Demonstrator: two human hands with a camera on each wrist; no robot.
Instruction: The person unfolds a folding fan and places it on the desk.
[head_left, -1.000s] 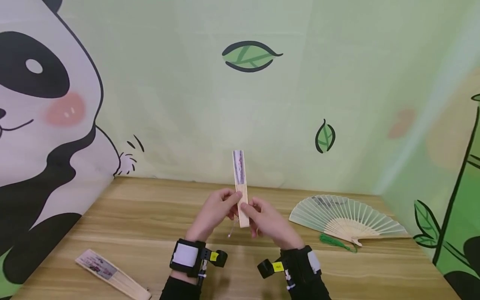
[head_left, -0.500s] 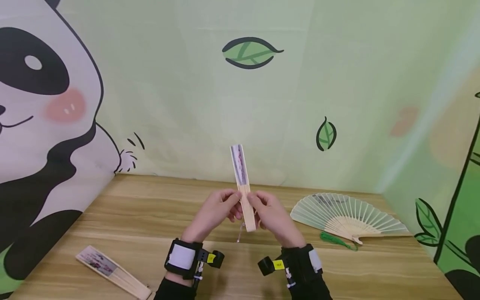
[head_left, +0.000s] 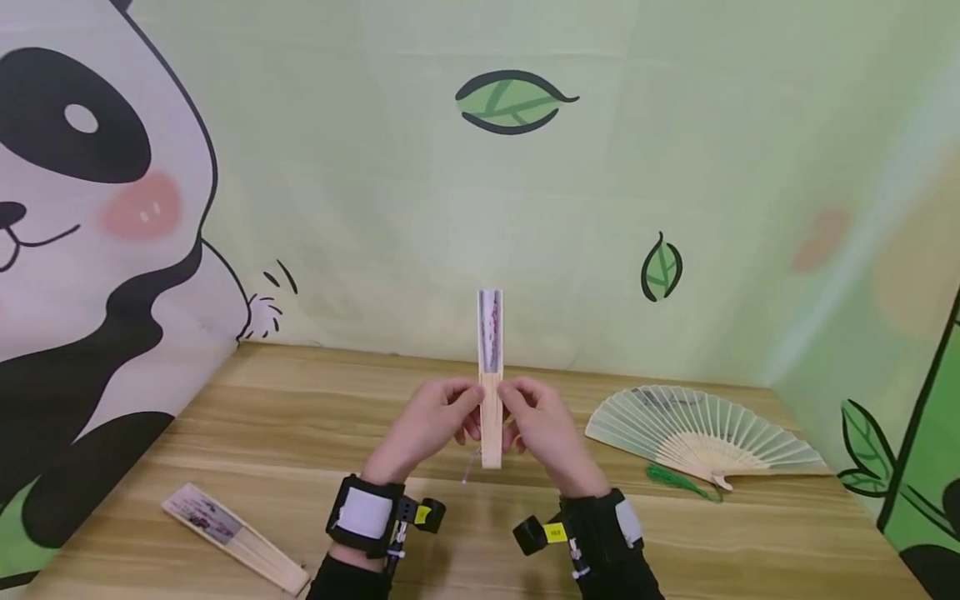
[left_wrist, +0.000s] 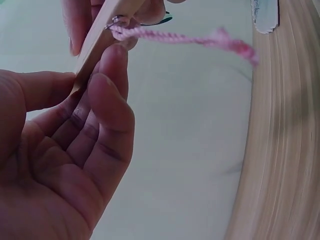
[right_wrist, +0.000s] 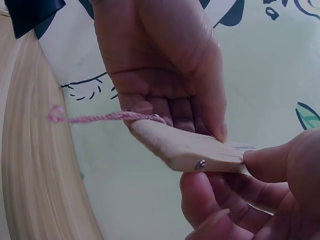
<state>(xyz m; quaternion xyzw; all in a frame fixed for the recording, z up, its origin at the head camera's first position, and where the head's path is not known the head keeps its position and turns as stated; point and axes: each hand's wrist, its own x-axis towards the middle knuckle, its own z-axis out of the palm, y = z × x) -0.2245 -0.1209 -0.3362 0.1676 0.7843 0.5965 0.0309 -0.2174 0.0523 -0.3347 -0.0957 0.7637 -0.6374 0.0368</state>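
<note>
A folded hand fan (head_left: 491, 333) with pale wooden ribs and a purple-pink printed panel stands upright in the air above the table. My left hand (head_left: 431, 425) pinches its left edge between thumb and fingers. On the opposite edge, my right hand (head_left: 547, 433) pinches it at about the same height. From the metal rivet at the fan's lower end hangs a pink cord (left_wrist: 190, 39), also seen in the right wrist view. The ribs (right_wrist: 195, 145) lie closed together there, between the two hands.
A second folded fan (head_left: 232, 537) lies slantwise on the wooden table (head_left: 315, 400) at front left. At the right rests a spread pale green fan (head_left: 705, 433) with a green tassel (head_left: 678, 481). A printed backdrop (head_left: 390, 208) rises behind the table.
The held fan tilted left, then came back upright, now slightly higher than a second ago. My right hand slid up its edge, level with the left. The fans on the table stay put.
</note>
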